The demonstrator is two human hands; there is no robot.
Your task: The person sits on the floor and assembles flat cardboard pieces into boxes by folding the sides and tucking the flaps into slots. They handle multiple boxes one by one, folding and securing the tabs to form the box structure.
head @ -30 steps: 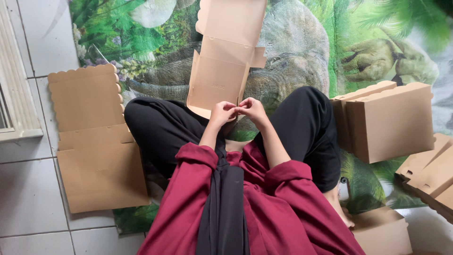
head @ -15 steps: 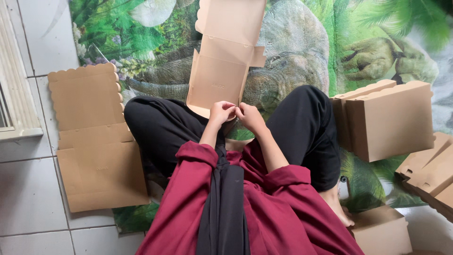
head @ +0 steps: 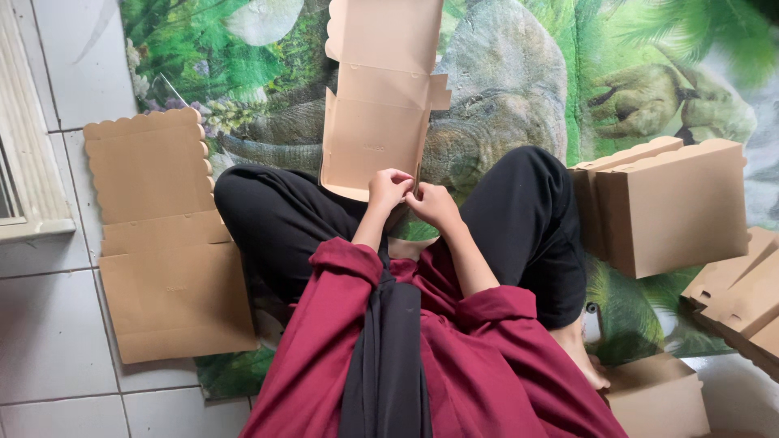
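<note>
Near edge of the half-folded cardboard box (head: 375,122), hidden behind the left hand (head: 388,191) and right hand (head: 434,204); the fingertips curl out of sight, so the grip on the flap cannot be resolved. The box's scalloped lid is cut off by the top edge. Small print at the centre of the panel is too small to read. The flat cardboard sheet (head: 162,235) passes under the person's knee on one side. The stack of folded boxes (head: 669,203) conceals its rear members; further boxes (head: 742,300) run off the right edge, and one box (head: 657,397) off the bottom.
</note>
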